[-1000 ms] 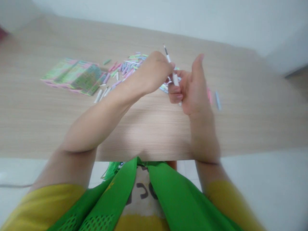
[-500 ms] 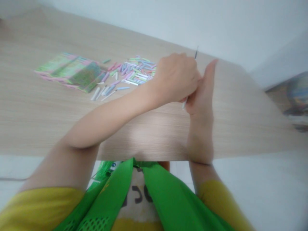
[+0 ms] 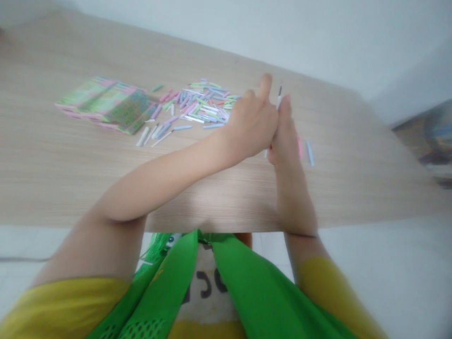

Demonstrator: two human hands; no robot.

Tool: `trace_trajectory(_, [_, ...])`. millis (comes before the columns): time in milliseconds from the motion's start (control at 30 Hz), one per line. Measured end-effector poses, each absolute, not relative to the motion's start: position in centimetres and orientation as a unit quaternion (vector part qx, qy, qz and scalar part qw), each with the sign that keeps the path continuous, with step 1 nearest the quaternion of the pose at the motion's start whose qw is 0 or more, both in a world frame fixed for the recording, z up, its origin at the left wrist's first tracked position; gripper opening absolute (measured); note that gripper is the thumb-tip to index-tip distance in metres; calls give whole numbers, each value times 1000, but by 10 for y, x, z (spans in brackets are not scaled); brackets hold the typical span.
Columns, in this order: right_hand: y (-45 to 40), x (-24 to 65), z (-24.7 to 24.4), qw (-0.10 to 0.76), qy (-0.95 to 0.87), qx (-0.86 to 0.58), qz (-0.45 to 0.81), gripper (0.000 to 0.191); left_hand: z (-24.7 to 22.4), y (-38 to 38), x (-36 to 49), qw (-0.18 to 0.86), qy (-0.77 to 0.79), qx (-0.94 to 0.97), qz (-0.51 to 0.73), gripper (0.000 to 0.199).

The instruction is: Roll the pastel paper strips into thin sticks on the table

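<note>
A slim white pen-like stick with a dark tip (image 3: 279,98) stands nearly upright between my two hands above the table. My right hand (image 3: 285,134) is closed around it, with the thumb up along its side. From the left, my left hand (image 3: 256,122) reaches across and presses against the right hand. Its index finger points up and its other fingers curl in at the stick; their tips are hidden. The stick's lower white end shows just below the hands. Beside my right wrist lie a blue stick (image 3: 310,153) and a pink piece (image 3: 300,147), partly covered.
A loose pile of pastel sticks (image 3: 205,106) lies left of my hands. Several white and blue ones (image 3: 155,134) are nearer me. Green and pink printed packs (image 3: 106,104) sit further left on the wood-grain table (image 3: 219,197). A white wall (image 3: 247,28) stands behind.
My left index finger has lifted. The right thumb has swung inward against the stick, and the stick has shifted slightly left and down. Blue and pink pieces now show beside the right wrist.
</note>
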State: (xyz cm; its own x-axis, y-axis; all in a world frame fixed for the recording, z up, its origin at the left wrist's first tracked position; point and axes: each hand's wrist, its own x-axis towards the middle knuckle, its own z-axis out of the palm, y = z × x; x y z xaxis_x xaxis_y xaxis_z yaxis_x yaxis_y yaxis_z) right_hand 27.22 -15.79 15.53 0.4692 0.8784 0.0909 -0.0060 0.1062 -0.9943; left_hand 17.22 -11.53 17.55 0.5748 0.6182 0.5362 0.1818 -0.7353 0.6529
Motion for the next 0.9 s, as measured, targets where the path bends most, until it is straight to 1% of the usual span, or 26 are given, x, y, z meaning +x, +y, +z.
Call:
trace_trajectory(67, [-163,272,159,670,-381,-550,323,58,168,-112,163,289,232,833,411,14])
trace_trajectory(133, [-168,269,163,695,-381,-525,309,60,160,-108,154,310,234,807,445,14])
trace_trajectory(200, [-171,266,168,725,-371,-494,305,65,152,-104,149,373,238,772,456,14])
trace_trajectory(233, [-172,264,169,735,-366,-476,314,68,148,-102,148,424,242,757,434,13])
trace_trajectory(300, [-174,260,173,738,-361,-447,354,72,140,-100,149,547,227,728,346,15])
trace_trajectory(367, [-176,258,177,728,-358,-431,394,74,132,-103,152,658,172,689,252,20])
trace_trajectory(400, [-178,258,178,722,-357,-427,411,74,128,-106,153,696,137,670,218,22])
trace_trajectory(467, [-181,257,181,715,-356,-421,430,73,121,-115,155,742,96,640,175,23])
trace_trajectory(533, [-184,256,182,713,-356,-418,435,70,115,-124,157,753,85,628,177,25])
trace_trajectory(600, [-186,254,181,718,-353,-414,434,65,109,-130,158,747,81,627,206,27])
trace_trajectory(733, [-183,244,172,742,-336,-384,434,37,98,-131,155,733,75,630,244,37])
trace_trajectory(767, [-181,241,169,748,-330,-383,429,34,94,-130,154,729,77,632,250,40])
trace_trajectory(800, [-179,238,165,753,-327,-390,417,35,91,-130,153,723,82,635,260,43])
trace_trajectory(900, [-171,231,152,748,-341,-454,344,51,81,-128,148,698,111,639,304,46])
